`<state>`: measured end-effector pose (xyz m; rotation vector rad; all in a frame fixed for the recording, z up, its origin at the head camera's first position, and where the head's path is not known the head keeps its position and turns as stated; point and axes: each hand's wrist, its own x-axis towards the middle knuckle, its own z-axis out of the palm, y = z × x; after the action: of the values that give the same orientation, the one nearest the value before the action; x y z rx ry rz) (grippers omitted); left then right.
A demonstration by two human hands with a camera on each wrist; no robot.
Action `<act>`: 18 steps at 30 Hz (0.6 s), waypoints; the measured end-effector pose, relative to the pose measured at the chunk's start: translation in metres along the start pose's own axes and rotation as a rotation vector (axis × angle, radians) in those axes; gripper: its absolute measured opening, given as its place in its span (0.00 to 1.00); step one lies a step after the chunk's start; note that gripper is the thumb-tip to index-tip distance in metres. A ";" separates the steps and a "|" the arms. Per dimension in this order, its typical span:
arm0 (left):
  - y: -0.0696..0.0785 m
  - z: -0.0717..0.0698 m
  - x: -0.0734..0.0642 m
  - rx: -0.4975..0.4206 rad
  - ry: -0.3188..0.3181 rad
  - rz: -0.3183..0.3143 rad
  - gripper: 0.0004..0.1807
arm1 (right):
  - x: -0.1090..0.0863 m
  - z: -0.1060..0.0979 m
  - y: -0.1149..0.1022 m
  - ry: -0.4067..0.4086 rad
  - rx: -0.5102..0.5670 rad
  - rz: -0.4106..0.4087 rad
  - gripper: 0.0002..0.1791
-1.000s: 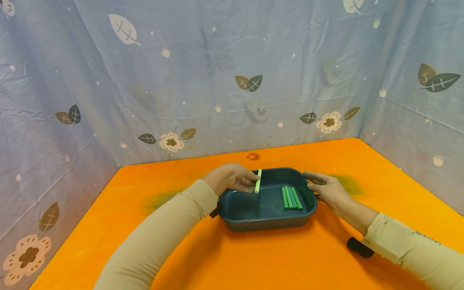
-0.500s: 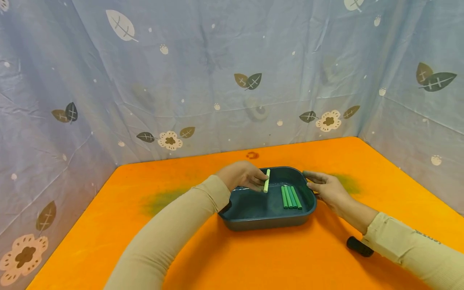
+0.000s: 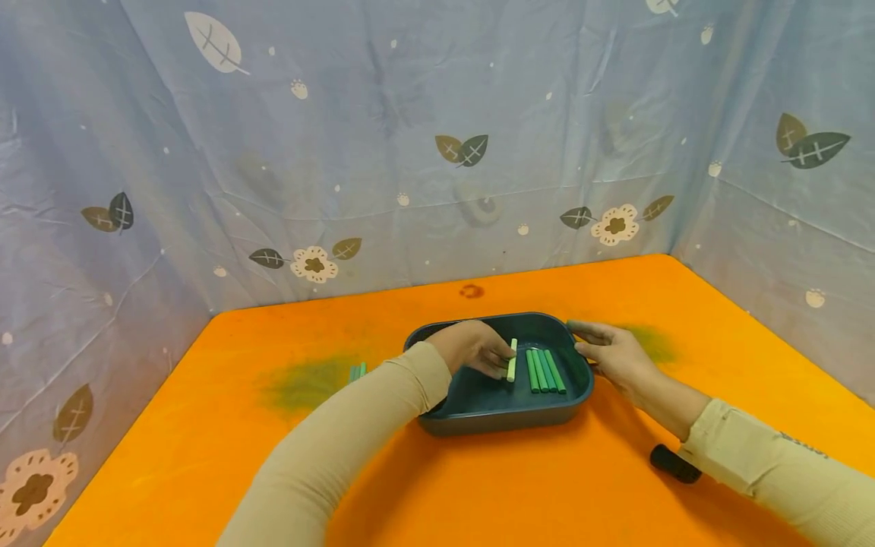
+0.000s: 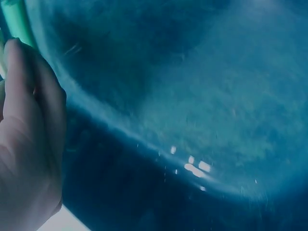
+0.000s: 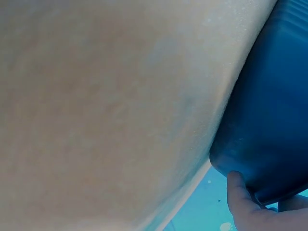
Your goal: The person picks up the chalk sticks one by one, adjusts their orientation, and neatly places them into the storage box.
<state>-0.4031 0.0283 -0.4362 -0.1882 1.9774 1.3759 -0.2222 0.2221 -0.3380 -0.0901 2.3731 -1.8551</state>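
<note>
My left hand (image 3: 478, 352) reaches into the dark blue-green rectangular dish (image 3: 499, 422), pinching a pale yellow-green chalk stick (image 3: 512, 361) between thumb and fingers. The stick stands a little left of a row of several green and teal chalk sticks (image 3: 544, 372) lying side by side in the dish's right part. In the left wrist view the fingers (image 4: 29, 91) appear at the left edge, beside a green stick (image 4: 18, 21). My right hand (image 3: 618, 361) rests at the dish's right end, with fairly straight fingers and thumb touching the rim. A fingertip presses the outer wall (image 5: 260, 144) in the right wrist view.
On the orange table (image 3: 519, 486), a few more green and teal sticks (image 3: 358, 371) lie left of the dish, partly hidden by the left sleeve. A black cylinder (image 3: 674, 463) shows beside the right cuff. Patterned curtains (image 3: 383, 167) enclose the back and sides.
My left hand has moved right and lower into the dish with the pale stick, closer to the row. Sticks on the left of the table have come into view. The right hand stays at the rim.
</note>
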 end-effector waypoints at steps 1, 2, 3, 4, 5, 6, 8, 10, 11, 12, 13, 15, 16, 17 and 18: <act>-0.003 0.001 0.010 -0.004 0.000 0.000 0.09 | 0.000 0.000 0.000 0.001 0.003 0.003 0.29; -0.005 0.003 0.018 -0.002 0.003 -0.002 0.09 | 0.000 0.000 0.000 0.000 0.003 0.004 0.29; -0.008 0.004 0.029 -0.006 -0.002 -0.002 0.10 | 0.000 -0.001 0.000 -0.001 0.002 0.004 0.29; -0.011 0.003 0.043 -0.015 -0.022 -0.007 0.09 | -0.001 -0.001 0.001 -0.003 0.003 0.004 0.29; -0.016 0.005 0.058 -0.021 -0.026 -0.009 0.09 | -0.001 -0.001 0.001 -0.004 0.003 0.006 0.29; -0.020 0.006 0.074 -0.031 -0.029 -0.015 0.10 | -0.001 -0.001 0.001 -0.004 0.003 0.007 0.29; -0.028 0.008 0.107 -0.050 -0.030 -0.015 0.11 | -0.001 -0.001 0.001 -0.005 -0.003 0.005 0.29; -0.036 0.009 0.137 -0.061 -0.023 -0.010 0.12 | -0.001 0.000 0.001 -0.001 -0.004 0.008 0.29; -0.038 0.009 0.150 -0.061 -0.016 -0.008 0.13 | -0.001 0.000 0.000 0.001 -0.006 0.010 0.29; -0.040 0.010 0.158 -0.058 -0.012 -0.006 0.13 | -0.001 0.000 0.000 0.002 -0.007 0.009 0.29; -0.040 0.010 0.163 -0.055 -0.006 -0.002 0.13 | 0.000 0.000 0.000 0.003 -0.008 0.008 0.29; -0.038 0.011 0.158 -0.045 0.002 0.003 0.13 | 0.000 0.001 0.000 0.006 -0.008 0.010 0.29; -0.036 0.013 0.151 -0.043 0.007 0.005 0.12 | 0.000 0.000 0.000 0.006 -0.007 0.012 0.29; -0.033 0.014 0.139 -0.042 0.009 0.008 0.11 | 0.000 0.000 0.000 0.006 -0.007 0.012 0.29; -0.030 0.016 0.126 -0.040 0.009 0.005 0.11 | 0.000 0.000 0.000 0.007 -0.005 0.013 0.29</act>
<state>-0.4737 0.0625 -0.5399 -0.2088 1.9600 1.4213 -0.2221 0.2218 -0.3376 -0.0689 2.3772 -1.8464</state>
